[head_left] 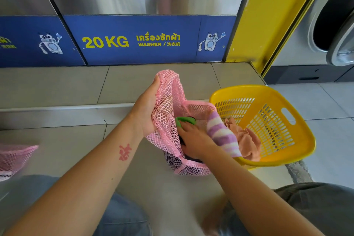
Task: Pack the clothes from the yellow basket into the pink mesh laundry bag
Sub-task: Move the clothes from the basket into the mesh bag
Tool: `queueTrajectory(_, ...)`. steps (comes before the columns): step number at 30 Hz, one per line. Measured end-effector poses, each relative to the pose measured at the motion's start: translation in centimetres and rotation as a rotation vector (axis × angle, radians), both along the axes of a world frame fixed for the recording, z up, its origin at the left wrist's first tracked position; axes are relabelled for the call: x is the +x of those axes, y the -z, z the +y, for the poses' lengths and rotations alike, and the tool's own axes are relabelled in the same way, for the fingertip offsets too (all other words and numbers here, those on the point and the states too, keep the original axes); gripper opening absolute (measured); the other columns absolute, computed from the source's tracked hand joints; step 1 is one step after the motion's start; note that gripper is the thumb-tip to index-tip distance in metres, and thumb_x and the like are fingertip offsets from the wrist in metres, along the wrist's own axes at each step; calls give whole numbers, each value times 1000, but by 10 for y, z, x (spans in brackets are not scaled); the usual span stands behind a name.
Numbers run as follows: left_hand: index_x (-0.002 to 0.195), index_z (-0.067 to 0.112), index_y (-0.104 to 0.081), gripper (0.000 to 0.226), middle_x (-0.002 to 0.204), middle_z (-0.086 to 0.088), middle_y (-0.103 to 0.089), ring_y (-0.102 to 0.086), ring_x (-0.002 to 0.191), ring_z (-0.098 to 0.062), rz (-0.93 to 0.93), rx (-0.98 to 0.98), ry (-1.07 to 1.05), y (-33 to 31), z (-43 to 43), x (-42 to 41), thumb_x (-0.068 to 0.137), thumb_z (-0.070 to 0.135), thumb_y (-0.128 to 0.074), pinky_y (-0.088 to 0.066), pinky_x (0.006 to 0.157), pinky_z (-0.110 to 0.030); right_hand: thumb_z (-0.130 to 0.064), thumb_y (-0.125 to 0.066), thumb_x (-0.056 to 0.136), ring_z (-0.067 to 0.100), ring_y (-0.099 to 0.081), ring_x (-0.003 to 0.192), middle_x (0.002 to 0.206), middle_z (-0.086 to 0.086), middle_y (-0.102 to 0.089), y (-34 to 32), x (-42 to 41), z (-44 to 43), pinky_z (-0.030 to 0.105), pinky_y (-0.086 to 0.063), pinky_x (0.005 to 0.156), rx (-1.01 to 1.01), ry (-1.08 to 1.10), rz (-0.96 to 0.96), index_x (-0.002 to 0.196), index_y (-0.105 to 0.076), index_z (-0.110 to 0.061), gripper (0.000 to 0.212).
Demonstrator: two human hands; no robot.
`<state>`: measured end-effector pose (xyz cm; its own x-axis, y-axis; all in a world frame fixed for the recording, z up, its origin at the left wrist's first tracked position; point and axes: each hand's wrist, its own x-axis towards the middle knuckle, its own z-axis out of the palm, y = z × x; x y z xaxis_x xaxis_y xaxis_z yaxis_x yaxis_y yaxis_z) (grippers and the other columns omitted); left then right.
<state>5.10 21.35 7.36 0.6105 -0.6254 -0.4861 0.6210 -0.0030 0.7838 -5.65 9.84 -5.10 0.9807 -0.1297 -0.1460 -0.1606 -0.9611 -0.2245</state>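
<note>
Two hands are at work on the bag. The right hand is pushed down through the mouth of the pink mesh laundry bag, its fingers pressed on a green garment; whether they are closed around it or only pushing cannot be told. A purple-and-white striped piece lies draped over the back of that hand and the bag's rim. The left hand has its fingers closed on a raised fold of the mesh, holding the mouth up and open. The bag sits on the tiled floor, below the step edge that runs under the washer, with dark cloth showing through its lower mesh. Touching the bag's right side is the yellow basket, with a peach-coloured cloth hanging at its near rim.

The step in hand looks like stuffing the green garment deep into the bag. Next, the striped piece probably has to be tucked in, then the peach cloth fetched, while the left hand keeps the mouth wide.
</note>
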Motion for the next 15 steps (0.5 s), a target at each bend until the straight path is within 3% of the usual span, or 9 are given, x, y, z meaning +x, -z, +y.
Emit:
queueTrajectory(3,132,20,-62,60,119,-11,-74,-68,111,-29,-8,5,-7,0,5,3,95,63,-46,-46,106,-52,-39,-38,96,21,-12,149,162,2,-10,16,4,5,44,-11,120,-137,-52,225,153,-2,-27,69)
queueTrajectory(7,131,19,-64,60,105,-8,-77,-70,101,-26,-1,-3,6,-1,9,6,95,63,-45,-46,105,-50,-47,-41,94,24,-12,149,162,1,-10,12,14,-6,48,-13,120,-128,-40,307,151,-5,-37,69)
queueTrajectory(11,130,20,-64,59,108,-9,-77,-73,100,-27,-30,13,13,-4,9,6,95,63,-44,-52,97,-47,-40,-56,87,26,-30,143,157,1,-28,-27,11,-18,46,-27,116,-25,11,95,151,-19,-33,74)
queueTrajectory(15,129,19,-65,57,105,-8,-78,-74,94,-24,-29,14,12,-5,-3,-2,97,61,-42,-54,92,-43,-36,-58,86,24,-42,135,148,1,-44,-63,-6,-49,40,-30,112,0,143,-206,145,-36,-24,64)
